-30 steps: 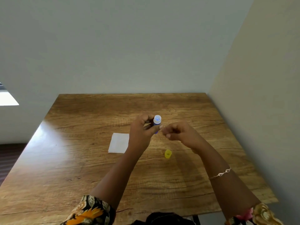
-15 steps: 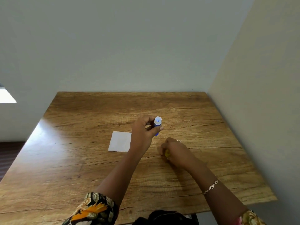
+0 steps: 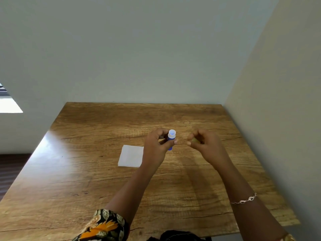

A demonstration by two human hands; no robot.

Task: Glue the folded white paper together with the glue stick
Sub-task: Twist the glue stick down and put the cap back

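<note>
My left hand [image 3: 157,145] holds a blue glue stick [image 3: 171,139] upright above the wooden table [image 3: 86,180], its uncapped white top facing up. My right hand [image 3: 205,143] is raised just right of the glue stick, fingers pinched on the small yellow cap [image 3: 194,140], which is blurred and mostly hidden by the fingers. The two hands are a short gap apart. The folded white paper [image 3: 131,156] lies flat on the table, left of my left wrist and partly covered by it.
The table stands in a corner, with a wall along its far edge and another wall [image 3: 278,119] along its right side. A bracelet [image 3: 245,200] is on my right wrist. Dark floor shows past the table's left edge.
My right hand went down to the table, closed on the yellow cap and lifted it up beside the glue stick. My left hand stayed nearly still with the glue stick.
</note>
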